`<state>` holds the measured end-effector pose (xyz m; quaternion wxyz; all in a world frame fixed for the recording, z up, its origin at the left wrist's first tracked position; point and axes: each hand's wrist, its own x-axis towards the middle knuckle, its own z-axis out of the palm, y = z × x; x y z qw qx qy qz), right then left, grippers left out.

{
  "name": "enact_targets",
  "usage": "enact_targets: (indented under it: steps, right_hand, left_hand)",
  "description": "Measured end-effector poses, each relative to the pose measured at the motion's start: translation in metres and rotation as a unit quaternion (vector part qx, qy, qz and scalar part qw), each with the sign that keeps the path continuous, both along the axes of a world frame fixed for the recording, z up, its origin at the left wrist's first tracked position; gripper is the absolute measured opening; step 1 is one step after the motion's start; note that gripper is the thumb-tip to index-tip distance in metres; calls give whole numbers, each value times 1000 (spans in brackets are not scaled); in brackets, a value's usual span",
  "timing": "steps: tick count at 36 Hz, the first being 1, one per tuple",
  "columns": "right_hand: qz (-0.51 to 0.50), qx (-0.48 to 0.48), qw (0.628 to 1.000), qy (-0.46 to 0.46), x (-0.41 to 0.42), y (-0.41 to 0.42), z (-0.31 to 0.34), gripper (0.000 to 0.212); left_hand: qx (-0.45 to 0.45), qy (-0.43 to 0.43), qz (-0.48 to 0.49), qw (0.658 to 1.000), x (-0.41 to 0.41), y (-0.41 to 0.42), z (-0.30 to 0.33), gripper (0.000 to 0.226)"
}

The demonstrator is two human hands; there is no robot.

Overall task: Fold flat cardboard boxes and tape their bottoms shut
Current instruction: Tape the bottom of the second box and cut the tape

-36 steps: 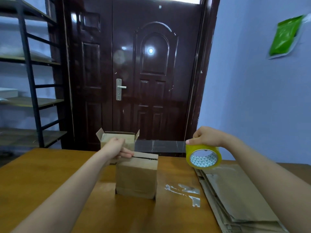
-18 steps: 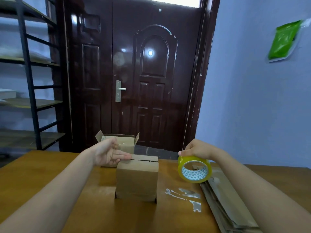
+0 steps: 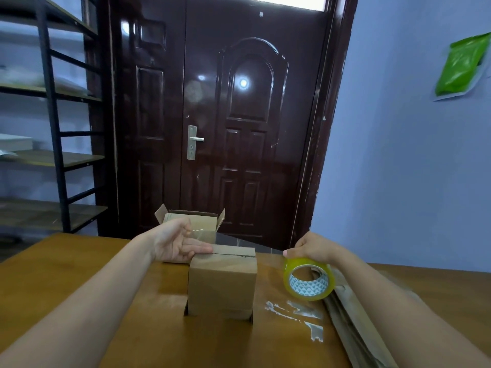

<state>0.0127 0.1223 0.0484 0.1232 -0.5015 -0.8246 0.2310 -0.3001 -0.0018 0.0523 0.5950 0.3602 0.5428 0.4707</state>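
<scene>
— Two hands up, both yours. How does your left hand sit?

— Palm turned up, fingers straight and relaxed, tips at the left top edge of the folded box, which stands on the wooden table with its top seam showing.

— And your right hand?

— Fingers curled over the yellow tape roll, held just above the stack of flat cardboard. An open box stands behind.

— What changed from half a second back?

— Your right hand brought the roll lower, nearer the stack; your left has hardly shifted. One second ago it pressed palm-down on the box top.
</scene>
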Motion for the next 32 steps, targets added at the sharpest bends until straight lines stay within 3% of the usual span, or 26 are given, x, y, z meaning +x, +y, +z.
enact_targets:
  steps: [10,15,21,26,32]
  right_hand:
    - [0,-19,999,-46,-14,10,-11,40]
    - [14,0,997,-73,-22,5,-22,44]
    - [5,18,996,-90,-29,-2,-38,48]
    - [8,16,997,-73,-24,-6,-39,50]
    - [6,-5,1000,3,-7,-6,-23,48]
  left_hand:
    - [-4,3,-10,1000,1,-2,2,39]
    - [10,-4,4,1000,-1,-1,-4,42]
    - [31,-2,7,1000,-1,-2,-9,28]
    - [33,-2,10,999,-1,-3,-8,25]
    - [24,5,12,1000,1,-5,-4,39]
